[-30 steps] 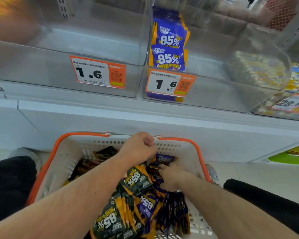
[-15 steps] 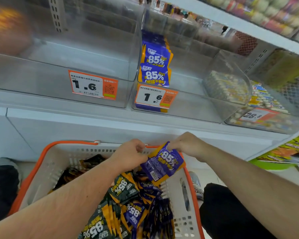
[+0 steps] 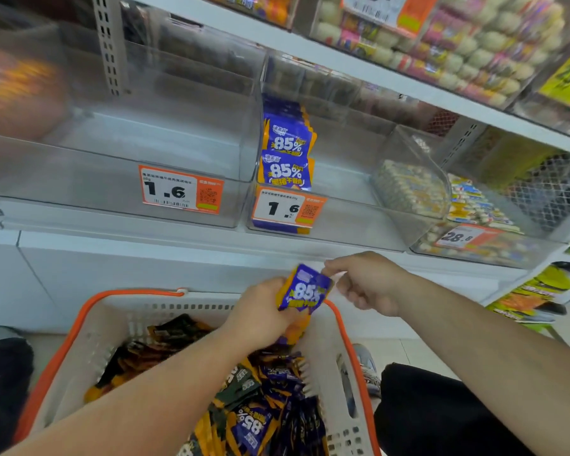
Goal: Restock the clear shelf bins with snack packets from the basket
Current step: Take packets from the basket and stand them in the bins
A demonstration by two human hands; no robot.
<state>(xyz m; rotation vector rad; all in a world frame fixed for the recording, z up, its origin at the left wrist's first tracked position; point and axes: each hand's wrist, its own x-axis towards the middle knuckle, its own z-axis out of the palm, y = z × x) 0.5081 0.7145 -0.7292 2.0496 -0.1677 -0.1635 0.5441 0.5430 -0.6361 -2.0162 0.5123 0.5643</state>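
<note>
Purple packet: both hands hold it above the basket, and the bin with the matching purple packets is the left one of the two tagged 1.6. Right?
Not quite. In the head view both hands, left hand and right hand, do hold the purple packet above the basket, but the matching purple packets stand in the right bin of the two tagged 1.6, not the left.

Basket (image 3: 89, 327) on floor, below and in front of shelf bins (image 3: 119, 179). Packet (image 3: 305, 289) held above basket's far rim, between left hand (image 3: 260, 311) and right hand (image 3: 369, 284). More packets (image 3: 287, 159) stacked in the middle bin.
</note>
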